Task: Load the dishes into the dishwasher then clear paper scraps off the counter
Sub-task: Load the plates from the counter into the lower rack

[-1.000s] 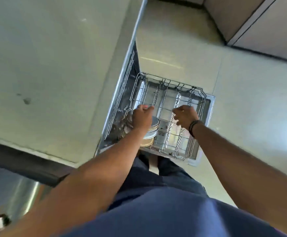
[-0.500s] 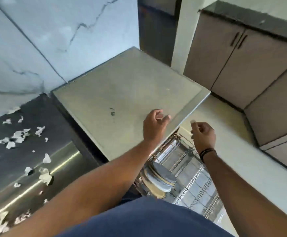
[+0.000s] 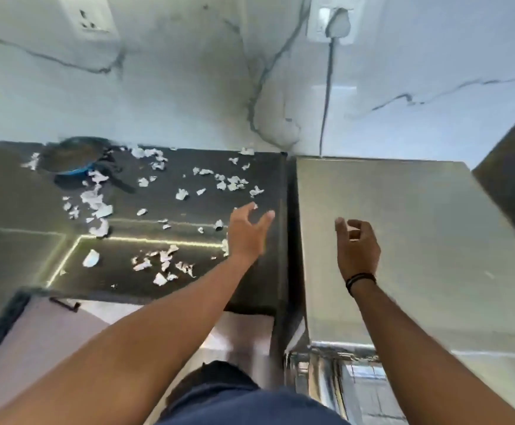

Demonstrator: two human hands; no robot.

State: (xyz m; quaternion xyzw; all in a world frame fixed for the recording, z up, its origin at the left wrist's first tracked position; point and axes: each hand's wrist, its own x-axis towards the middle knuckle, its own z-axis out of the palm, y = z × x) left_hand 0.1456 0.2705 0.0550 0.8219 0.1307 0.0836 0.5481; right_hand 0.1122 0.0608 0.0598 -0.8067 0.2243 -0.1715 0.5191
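Nearest the camera, a dark blue garment [image 3: 250, 406] fills the bottom edge, and both bare forearms reach forward from it. At lower right, below the steel edge, part of a wire dishwasher rack [image 3: 360, 381] shows; no dishes can be made out in it from this angle.

The left hand [image 3: 247, 231] hovers over the right end of the dark desk [image 3: 20, 197], fingers spread and relaxed, gripping nothing. A few paper scraps [image 3: 164, 262] lie just beside it; whether any fingertip touches one cannot be told because of blur.

The right hand [image 3: 357, 243], a black band [image 3: 361, 280] on its wrist, hangs over the grey dishwasher top [image 3: 418, 240]. Its fingers are loosely curled, with a pale patch showing inside the curl; it cannot be told whether that is a held scrap or only light.

Farther out, the white scraps are scattered across most of the dark desk, thickest towards the left and back. A dark pan with a blue rim [image 3: 72, 157] sits at the back left, scraps around it.

Beyond stands a white veined wall [image 3: 189, 87] with a socket [image 3: 90, 16] at upper left and a plugged-in cable [image 3: 326, 96] running down behind the dishwasher top.
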